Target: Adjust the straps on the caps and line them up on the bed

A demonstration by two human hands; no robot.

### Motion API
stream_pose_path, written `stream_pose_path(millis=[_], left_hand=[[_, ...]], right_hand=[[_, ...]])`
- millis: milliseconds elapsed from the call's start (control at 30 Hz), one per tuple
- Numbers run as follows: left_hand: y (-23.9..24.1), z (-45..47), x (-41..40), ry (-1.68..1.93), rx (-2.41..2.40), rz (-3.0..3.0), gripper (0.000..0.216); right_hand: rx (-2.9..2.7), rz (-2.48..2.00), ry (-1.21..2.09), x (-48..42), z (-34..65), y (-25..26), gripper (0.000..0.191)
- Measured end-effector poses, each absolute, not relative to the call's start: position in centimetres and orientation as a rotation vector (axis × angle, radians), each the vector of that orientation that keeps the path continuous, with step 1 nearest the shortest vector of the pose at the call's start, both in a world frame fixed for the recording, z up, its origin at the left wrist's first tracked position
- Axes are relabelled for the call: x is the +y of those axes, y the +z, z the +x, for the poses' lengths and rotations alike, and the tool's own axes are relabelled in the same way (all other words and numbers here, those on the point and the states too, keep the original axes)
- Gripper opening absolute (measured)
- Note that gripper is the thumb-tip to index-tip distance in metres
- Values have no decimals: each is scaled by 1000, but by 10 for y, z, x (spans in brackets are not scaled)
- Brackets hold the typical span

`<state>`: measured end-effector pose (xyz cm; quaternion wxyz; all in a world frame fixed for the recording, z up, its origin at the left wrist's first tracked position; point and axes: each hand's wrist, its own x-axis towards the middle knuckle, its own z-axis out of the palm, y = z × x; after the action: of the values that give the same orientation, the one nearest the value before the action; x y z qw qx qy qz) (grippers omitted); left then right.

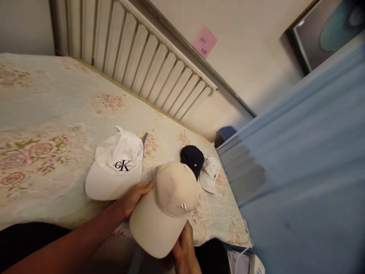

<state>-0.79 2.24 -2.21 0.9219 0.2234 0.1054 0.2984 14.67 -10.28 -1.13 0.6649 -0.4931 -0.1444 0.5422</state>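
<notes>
A cream baseball cap [173,190] with a small metallic logo is held up between both my hands, its brim tilted toward me. My left hand [136,198] grips the cap's left side, the thumb lying along the edge where brim meets crown. On the opposite side my right hand [184,241] is closed on the brim's right edge, its fingers partly hidden beneath. Just left of it, a white cap [116,167] with black CK letters lies on the bed. Beyond the cream cap rest a dark navy cap [191,156] and a smaller white cap [210,173], side by side.
A flowered sheet [57,110] covers the bed, bounded at the back by a metal rail [148,49]. Along the right hangs a blue curtain [299,163]. A pink note [204,42] is on the wall. Cables and a white box [256,264] sit at the lower right.
</notes>
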Motion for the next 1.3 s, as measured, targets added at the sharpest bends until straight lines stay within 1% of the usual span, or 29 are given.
stream_pose_path(millis=[100,233,333,467,600,733,833,1000,1167,1300], left_hand=[[-27,-7,23,626,220,477,39],[-32,-5,19,667,251,518,42],[-31,-4,12,675,268,525,43],[-28,1,1,661,250,508,41],[-24,9,-12,685,279,462,44],[-15,20,-28,663,345,352,40],[-3,28,-36,595,357,260,47],[18,39,-44,574,413,184,52],[27,46,-55,593,481,184,48],[30,47,-65,598,431,213,43]], right_hand=[[-178,-1052,1287,-107,154,-7,30],[-173,-955,1235,-112,163,-8,36],[-203,-944,1224,-117,171,-14,27],[-202,-940,1198,-123,183,-20,27],[-264,-875,1275,-130,194,-18,28],[-284,-856,1327,-141,204,-12,29],[-293,-846,1346,-150,209,-8,29],[-287,-774,1396,-164,212,-2,33],[-248,-770,1373,-175,218,-1,37],[-299,-772,1375,-183,223,4,44]])
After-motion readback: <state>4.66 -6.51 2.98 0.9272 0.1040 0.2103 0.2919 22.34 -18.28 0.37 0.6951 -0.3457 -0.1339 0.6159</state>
